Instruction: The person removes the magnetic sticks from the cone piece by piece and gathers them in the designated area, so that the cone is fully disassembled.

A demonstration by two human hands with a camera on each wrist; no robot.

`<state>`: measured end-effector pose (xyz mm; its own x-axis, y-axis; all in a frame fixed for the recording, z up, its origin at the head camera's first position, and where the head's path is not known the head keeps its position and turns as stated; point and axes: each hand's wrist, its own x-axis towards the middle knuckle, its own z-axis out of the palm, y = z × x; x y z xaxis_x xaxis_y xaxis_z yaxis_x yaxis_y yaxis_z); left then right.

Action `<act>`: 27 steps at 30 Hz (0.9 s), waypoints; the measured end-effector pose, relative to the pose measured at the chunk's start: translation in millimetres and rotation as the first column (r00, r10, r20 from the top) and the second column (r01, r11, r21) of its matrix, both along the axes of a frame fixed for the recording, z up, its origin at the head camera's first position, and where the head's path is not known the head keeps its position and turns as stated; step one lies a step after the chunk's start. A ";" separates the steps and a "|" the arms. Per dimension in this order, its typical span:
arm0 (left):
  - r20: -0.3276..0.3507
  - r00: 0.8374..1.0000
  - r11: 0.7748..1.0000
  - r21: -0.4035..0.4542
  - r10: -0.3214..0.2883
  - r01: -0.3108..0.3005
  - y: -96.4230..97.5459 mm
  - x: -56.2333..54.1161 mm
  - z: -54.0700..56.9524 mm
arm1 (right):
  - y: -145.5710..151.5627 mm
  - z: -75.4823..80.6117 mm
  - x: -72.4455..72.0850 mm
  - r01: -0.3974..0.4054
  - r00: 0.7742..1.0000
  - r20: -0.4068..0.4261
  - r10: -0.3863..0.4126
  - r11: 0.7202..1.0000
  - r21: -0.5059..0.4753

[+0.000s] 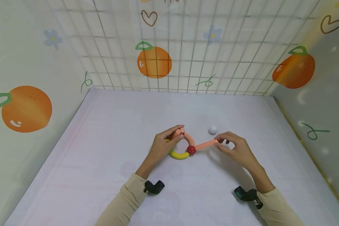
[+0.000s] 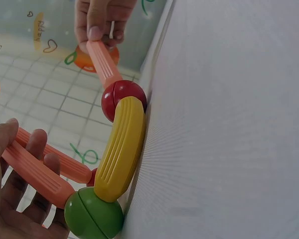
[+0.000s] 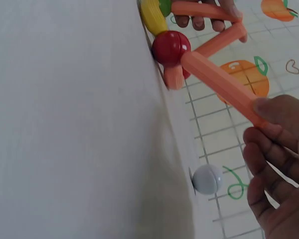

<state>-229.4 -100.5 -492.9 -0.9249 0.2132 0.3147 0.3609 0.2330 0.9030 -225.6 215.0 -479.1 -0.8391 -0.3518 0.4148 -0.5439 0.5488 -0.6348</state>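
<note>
A ring of toy building pieces lies on the table: a yellow curved rod (image 1: 179, 155), a salmon curved rod (image 1: 190, 138), a red ball (image 1: 191, 150) and a green ball (image 2: 92, 211). My left hand (image 1: 161, 144) holds two straight salmon rods (image 2: 40, 177) near their upper ends, where they meet. One slants down to the green ball, the other to a second red ball, mostly hidden. At the right, my right hand (image 1: 237, 149) pinches the free end of another straight salmon rod (image 1: 206, 145). Its other end touches the front red ball, and it tilts upward.
A white ball (image 1: 213, 129) sits on the pale tabletop (image 1: 118, 125), just behind my right hand. Behind the table rises a wire grid (image 1: 186, 72) under a printed sheet; printed side panels flank it. Black wrist cameras (image 1: 154, 187) are worn at both cuffs.
</note>
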 end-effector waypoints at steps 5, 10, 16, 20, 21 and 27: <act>-0.001 1.000 1.000 0.019 -0.008 0.008 0.6 -0.5 -0.8 | 4.3 -2.6 2.2 -0.013 0.999 0.048 0.013 1.000 -0.004; -0.009 1.000 1.000 0.022 -0.007 0.007 0.4 -0.9 -1.7 | 9.3 -13.2 -0.7 -0.028 0.998 0.047 0.029 1.000 -0.011; -0.022 1.000 1.000 0.026 -0.002 0.003 -1.2 -1.0 -1.3 | 12.3 -16.4 -1.6 -0.039 0.996 0.082 0.038 0.999 0.018; -0.017 1.000 1.000 0.027 -0.003 0.004 -1.4 -0.4 -0.6 | 14.7 -20.5 -2.3 -0.056 0.994 0.094 0.052 0.998 0.041; -0.017 1.000 1.000 0.027 -0.004 0.004 -1.3 -0.3 -0.3 | 15.1 -21.5 -2.4 -0.060 0.994 0.095 0.056 0.997 0.048; -0.009 1.000 1.000 0.016 -0.005 0.005 -1.6 0.0 1.0 | 15.0 -27.6 -1.3 -0.070 0.994 0.090 0.064 0.995 0.064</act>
